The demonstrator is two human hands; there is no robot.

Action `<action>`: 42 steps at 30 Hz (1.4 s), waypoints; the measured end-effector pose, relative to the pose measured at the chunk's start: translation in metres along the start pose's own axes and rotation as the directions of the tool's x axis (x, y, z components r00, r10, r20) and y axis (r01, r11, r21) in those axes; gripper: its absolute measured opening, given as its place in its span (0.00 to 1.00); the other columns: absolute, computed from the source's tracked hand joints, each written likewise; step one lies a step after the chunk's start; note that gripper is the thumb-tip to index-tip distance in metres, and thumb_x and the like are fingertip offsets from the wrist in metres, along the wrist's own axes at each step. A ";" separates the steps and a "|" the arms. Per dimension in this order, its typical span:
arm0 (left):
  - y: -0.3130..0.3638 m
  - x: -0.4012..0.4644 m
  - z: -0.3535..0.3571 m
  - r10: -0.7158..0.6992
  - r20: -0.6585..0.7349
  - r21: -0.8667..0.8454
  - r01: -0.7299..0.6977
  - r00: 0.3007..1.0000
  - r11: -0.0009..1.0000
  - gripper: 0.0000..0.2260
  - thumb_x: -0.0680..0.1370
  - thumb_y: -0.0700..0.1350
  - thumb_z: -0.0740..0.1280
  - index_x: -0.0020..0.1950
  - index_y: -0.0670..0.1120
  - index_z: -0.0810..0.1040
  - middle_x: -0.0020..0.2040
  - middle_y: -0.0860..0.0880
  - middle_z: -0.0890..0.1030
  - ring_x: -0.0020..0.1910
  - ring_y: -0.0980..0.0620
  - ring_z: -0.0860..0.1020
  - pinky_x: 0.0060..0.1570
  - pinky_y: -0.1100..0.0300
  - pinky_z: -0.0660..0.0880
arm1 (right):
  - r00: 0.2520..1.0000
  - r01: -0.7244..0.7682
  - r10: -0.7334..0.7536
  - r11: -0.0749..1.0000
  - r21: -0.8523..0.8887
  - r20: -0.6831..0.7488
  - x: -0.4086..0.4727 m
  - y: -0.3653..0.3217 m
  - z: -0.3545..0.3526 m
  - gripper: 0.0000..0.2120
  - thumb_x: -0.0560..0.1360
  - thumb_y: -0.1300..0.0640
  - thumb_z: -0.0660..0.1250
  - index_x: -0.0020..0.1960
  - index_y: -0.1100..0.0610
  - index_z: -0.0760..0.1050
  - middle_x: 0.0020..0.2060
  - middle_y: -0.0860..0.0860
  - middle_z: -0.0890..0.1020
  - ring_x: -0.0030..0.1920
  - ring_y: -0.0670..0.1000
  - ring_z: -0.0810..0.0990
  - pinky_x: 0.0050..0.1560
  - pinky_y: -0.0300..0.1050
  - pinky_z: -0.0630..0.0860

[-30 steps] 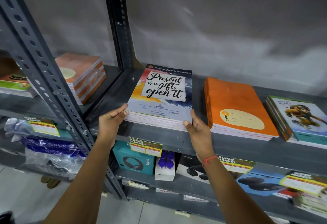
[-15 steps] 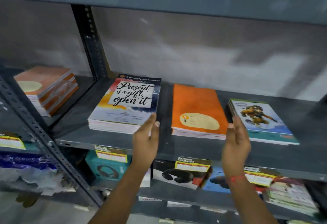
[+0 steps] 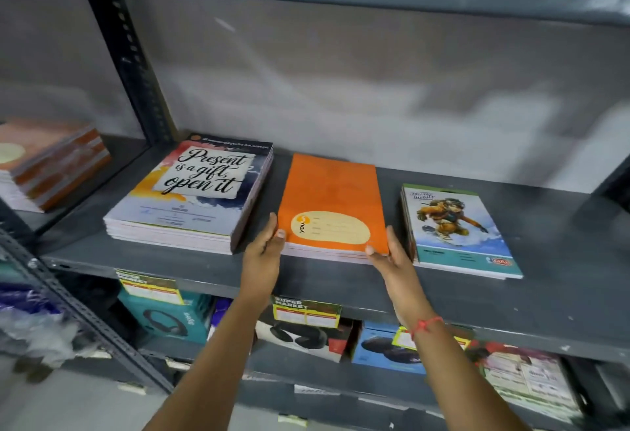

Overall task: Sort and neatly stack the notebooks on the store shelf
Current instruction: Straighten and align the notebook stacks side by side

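Orange notebook stack [image 3: 332, 199] lies on the shelf [image 3: 341, 282] near its front lip, and we find the left hand [image 3: 264, 250] and right hand [image 3: 392, 256] straight-fingered against its near corners, clasping nothing; we advise equal inward pressure to square it.

Shelf [image 3: 341, 280]: grey painted metal, matt, a few pale chips. Upright post [image 3: 133, 66]: punched metal, same matt paint. Orange notebooks [image 3: 334, 192]: smooth paper covers, faint sheen, white page edges. Lettered notebooks [image 3: 191, 202] and cartoon notebooks [image 3: 456, 233]: printed covers, slightly glossy. Back wall [image 3: 375, 72]: rough, blotchy grey. Wrist thread [image 3: 426, 323]: red cloth.
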State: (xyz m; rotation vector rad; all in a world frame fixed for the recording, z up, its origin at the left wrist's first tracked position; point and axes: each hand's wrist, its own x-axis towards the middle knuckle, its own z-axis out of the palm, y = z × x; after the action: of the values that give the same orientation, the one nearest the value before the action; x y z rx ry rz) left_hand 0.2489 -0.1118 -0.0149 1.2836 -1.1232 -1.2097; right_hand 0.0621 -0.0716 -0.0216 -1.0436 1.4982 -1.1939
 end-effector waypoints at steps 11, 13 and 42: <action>0.001 -0.008 -0.009 -0.056 -0.031 -0.148 0.051 0.998 0.988 0.18 0.77 0.38 0.63 0.67 0.41 0.72 0.61 0.50 0.76 0.59 0.52 0.72 0.59 0.60 0.69 | 0.991 0.114 -0.108 0.989 0.090 -0.074 0.003 0.013 -0.010 0.27 0.75 0.59 0.64 0.73 0.55 0.62 0.69 0.48 0.71 0.65 0.46 0.71 0.67 0.40 0.66; 0.002 -0.007 -0.005 -0.059 -0.065 -0.138 0.049 0.996 0.989 0.17 0.77 0.39 0.63 0.66 0.42 0.73 0.60 0.52 0.76 0.56 0.54 0.73 0.59 0.61 0.69 | 0.990 0.119 -0.113 0.990 0.073 -0.084 0.005 0.015 -0.009 0.27 0.75 0.58 0.65 0.72 0.54 0.62 0.70 0.49 0.70 0.67 0.46 0.70 0.68 0.41 0.65; -0.004 0.003 0.006 -0.100 -0.250 -0.184 0.054 0.963 0.981 0.15 0.75 0.38 0.66 0.61 0.40 0.77 0.52 0.50 0.80 0.51 0.55 0.75 0.57 0.63 0.69 | 0.951 0.105 -0.113 0.993 -0.045 -0.287 0.006 0.010 0.008 0.22 0.76 0.57 0.63 0.69 0.55 0.67 0.63 0.53 0.78 0.57 0.45 0.73 0.61 0.38 0.68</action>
State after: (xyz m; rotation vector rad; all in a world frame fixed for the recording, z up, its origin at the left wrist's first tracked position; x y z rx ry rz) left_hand 0.2429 -0.1145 -0.0187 1.3150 -0.7666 -1.1331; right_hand 0.0678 -0.0772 -0.0335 -1.0141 1.7046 -1.4566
